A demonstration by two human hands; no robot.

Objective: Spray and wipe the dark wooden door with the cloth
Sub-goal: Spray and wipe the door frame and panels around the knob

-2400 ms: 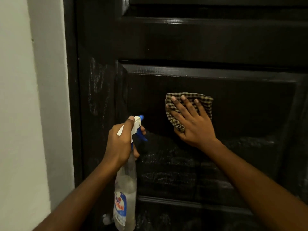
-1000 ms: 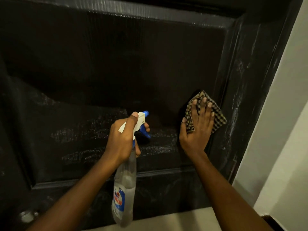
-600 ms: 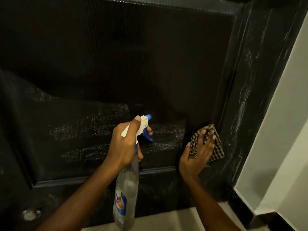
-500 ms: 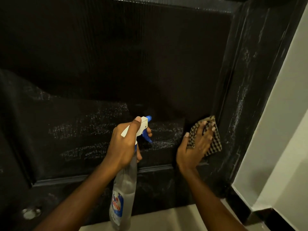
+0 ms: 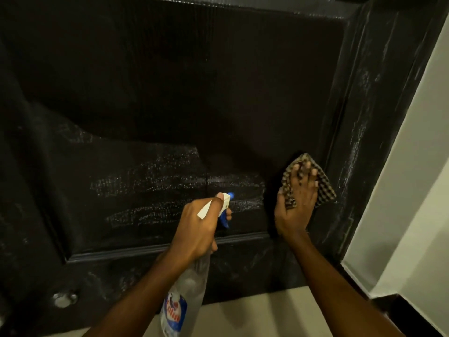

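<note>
At the low right corner of the door (image 5: 150, 98), two bare hands are at work. There is one door. It is dark and shiny, with one big sunk panel (image 5: 218, 105) in it.

There is one cloth (image 5: 324, 190), with small brown and cream checks. It lies flat on the door, at the right edge of the panel, near the bottom. The right hand (image 5: 297, 203) lies on the cloth with its fingers straight and spread. It presses the cloth onto the door.

There is one bottle (image 5: 192, 285), the spray kind. The left hand (image 5: 198, 229) grips it round the neck with curled fingers, and one finger lies along the white top. The bottle is held in front of the low part of the door, just left of the cloth. Its blue tip points at the door. One blue trigger (image 5: 224, 221) sticks out under the top. The bottle is clear and hangs down from the hand. It has one label (image 5: 175, 312), blue and white, with red letters that look like "Colin". The small writing is too blurry to read.

Wet white streaks (image 5: 155, 188) run across the low part of the panel, left of the cloth. More pale smears (image 5: 357, 147) run up the right edge of the door. One small round metal thing (image 5: 63, 299) sits at the low left corner of the door. A pale wall (image 5: 413, 178) stands right of the door, and a pale floor (image 5: 262, 314) lies below it.
</note>
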